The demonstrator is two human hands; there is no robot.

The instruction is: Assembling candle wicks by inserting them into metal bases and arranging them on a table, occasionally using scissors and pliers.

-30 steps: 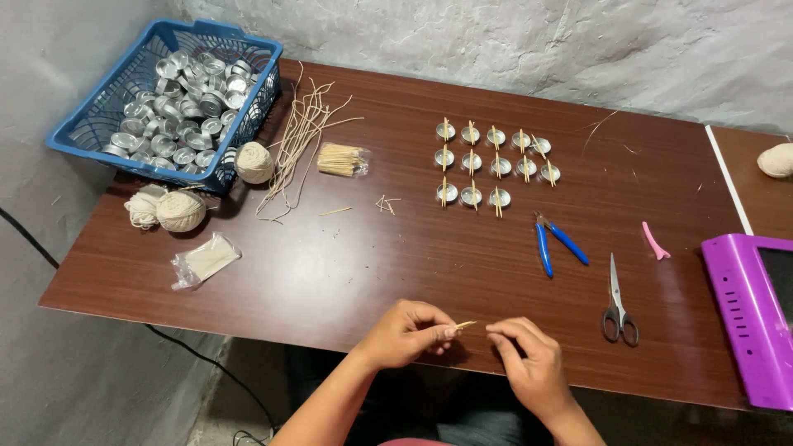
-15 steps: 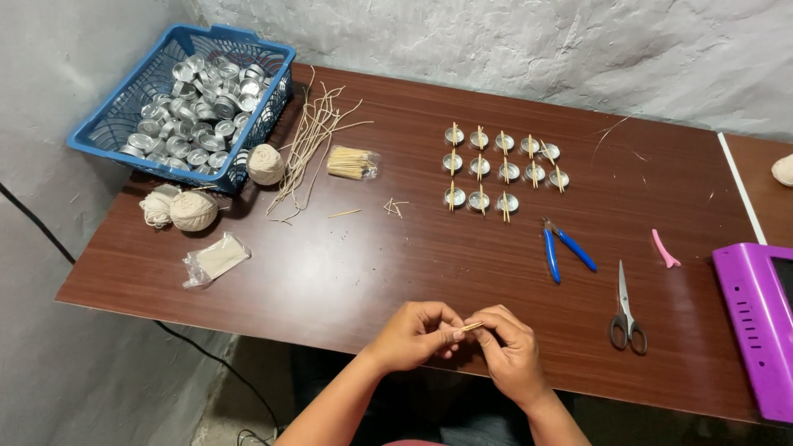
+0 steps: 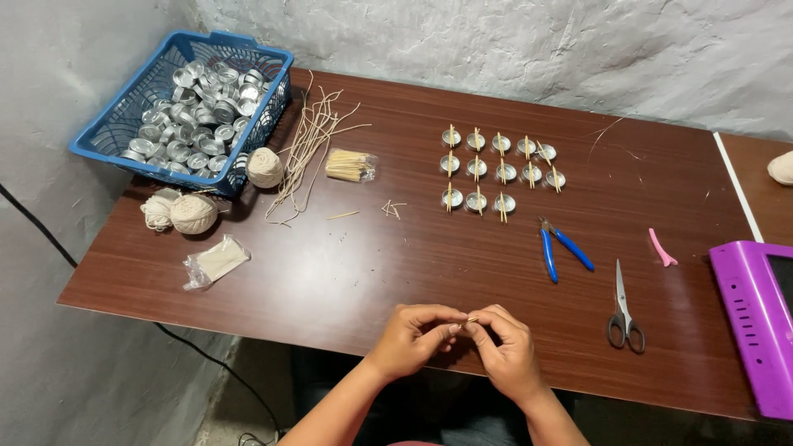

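My right hand has closed in on my left hand; both pinch 1 small stick, scissors at 3 o'clock.

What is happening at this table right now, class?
A person's left hand and right hand meet at the near edge of the brown table, pinching a small stick between the fingertips. Farther back stand rows of small metal cups with sticks across them, beside blue pliers and scissors.
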